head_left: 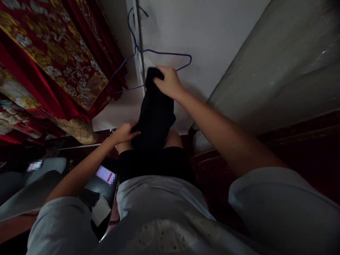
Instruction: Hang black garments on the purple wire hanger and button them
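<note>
A black piece of cloth (pixel 156 113), which looks like a folded garment, hangs between my hands above my thighs. My right hand (pixel 170 81) pinches its top end, thumb and fingers closed on the fabric. Lower down, my left hand (pixel 126 133) is at the cloth's left edge, with its thumb over the front and the other fingers partly hidden behind. Just behind the cloth, a purple wire hanger (pixel 167 53) hangs by its hook from a pale upright strip. Part of the hanger's lower bar is covered by the cloth.
Red drapery with gold and silver embroidery (pixel 66 53) hangs at the left. A lit phone (pixel 105 175) lies on a dark seat at my left, near a white paper-like item (pixel 101 211). A large plastic-covered surface (pixel 278 71) slants along the right.
</note>
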{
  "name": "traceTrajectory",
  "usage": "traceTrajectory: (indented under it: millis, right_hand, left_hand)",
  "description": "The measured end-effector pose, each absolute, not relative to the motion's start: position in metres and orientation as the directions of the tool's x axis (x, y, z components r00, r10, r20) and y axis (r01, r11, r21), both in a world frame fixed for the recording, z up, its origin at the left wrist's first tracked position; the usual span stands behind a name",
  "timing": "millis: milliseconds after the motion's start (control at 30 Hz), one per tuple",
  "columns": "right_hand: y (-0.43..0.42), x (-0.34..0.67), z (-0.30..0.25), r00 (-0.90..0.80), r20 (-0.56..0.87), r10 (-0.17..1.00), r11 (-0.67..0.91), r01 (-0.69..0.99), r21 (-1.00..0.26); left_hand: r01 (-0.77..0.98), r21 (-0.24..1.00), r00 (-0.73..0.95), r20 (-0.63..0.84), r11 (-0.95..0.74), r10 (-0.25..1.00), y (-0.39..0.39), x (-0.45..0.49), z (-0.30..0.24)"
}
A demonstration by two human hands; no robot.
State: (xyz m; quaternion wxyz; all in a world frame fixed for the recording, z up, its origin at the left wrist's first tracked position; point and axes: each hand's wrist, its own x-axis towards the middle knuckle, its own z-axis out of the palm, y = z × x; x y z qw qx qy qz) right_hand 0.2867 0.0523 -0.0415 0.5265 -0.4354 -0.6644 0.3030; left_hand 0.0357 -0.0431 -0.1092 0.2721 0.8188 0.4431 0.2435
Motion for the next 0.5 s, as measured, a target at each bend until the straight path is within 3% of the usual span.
traceTrajectory:
  millis: [100, 167, 233, 333, 433, 500]
  right_hand:
    - [0.082, 0.298, -0.059, 0.091, 0.273, 0.958, 0.234, 0.305, -0.923]
    - [0.091, 0.309, -0.067, 0.128, 0.192, 0.973, 0.133, 0.37, -0.919]
    - [0.091, 0.324, -0.068, 0.147, 0.202, 0.968, 0.119, 0.441, -0.89]
    - [0.084, 0.346, -0.057, 0.137, 0.275, 0.952, 0.169, 0.511, -0.843]
    - [0.073, 0.358, -0.045, 0.158, 0.358, 0.92, 0.196, 0.604, -0.773]
    - [0.064, 0.358, -0.045, 0.151, 0.395, 0.906, 0.214, 0.642, -0.736]
  left_hand:
    - [0.722, 0.466, 0.49, 0.178, -0.512, 0.853, -0.037, 0.018, -0.089]
    - [0.766, 0.428, 0.45, 0.176, -0.48, 0.875, -0.023, 0.003, -0.072]
    - [0.799, 0.415, 0.427, 0.12, -0.436, 0.896, -0.004, -0.014, -0.058]
    - [0.799, 0.48, 0.352, 0.115, -0.363, 0.929, 0.023, -0.033, -0.044]
    - [0.643, 0.647, 0.269, 0.309, -0.409, 0.912, 0.036, -0.025, -0.032]
    - [0.526, 0.684, 0.254, 0.441, -0.506, 0.861, 0.037, -0.005, -0.024]
